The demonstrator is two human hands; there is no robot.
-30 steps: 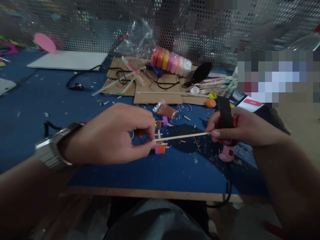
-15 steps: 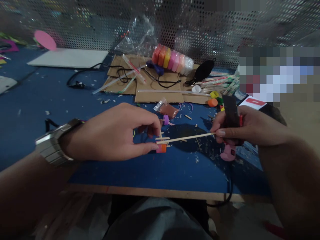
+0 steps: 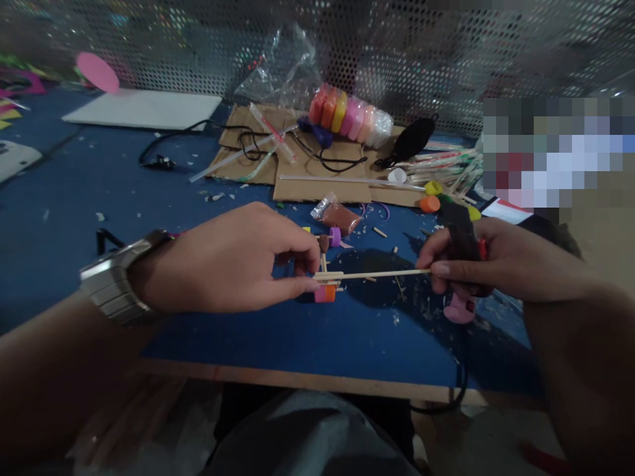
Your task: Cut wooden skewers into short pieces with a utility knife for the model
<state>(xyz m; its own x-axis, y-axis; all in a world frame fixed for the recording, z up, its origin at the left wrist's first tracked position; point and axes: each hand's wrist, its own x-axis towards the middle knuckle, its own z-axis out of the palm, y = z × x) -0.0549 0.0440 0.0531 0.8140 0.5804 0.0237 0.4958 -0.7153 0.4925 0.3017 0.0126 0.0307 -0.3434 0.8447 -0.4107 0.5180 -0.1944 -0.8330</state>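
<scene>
Holds one long thin stick (image 3: 381, 273) above the near middle of a blue table (image 3: 238, 350), long axis running left to right, almost level. Pinches its right end between thumb and fingers of the right hand (image 3: 479, 261). Has finger and thumb of the left hand (image 3: 248, 261) at its left end, alongside one short stick (image 3: 333, 275); cannot tell whether gripping one stick, both or neither. Spans the gap between two hands well apart.

Shows one small stick frame (image 3: 324, 262) at the left fingertips, much nearer to the left hand than to the right. Includes one pink-and-orange cap (image 3: 325, 293) at the near end, one purple cap (image 3: 335, 237) and one brown lump (image 3: 324, 243) at the far end.

Shows one pink device (image 3: 459, 309) just below the right hand; cannot tell whether held.

Counts farther out: one brown packet (image 3: 338, 217) beyond the frame, one orange cap (image 3: 430, 203), one yellow cap (image 3: 433, 188) and one white cap (image 3: 397, 175) to the far right, one black oval thing (image 3: 415, 135) beyond. Includes one white board (image 3: 143, 109) at far left.
</scene>
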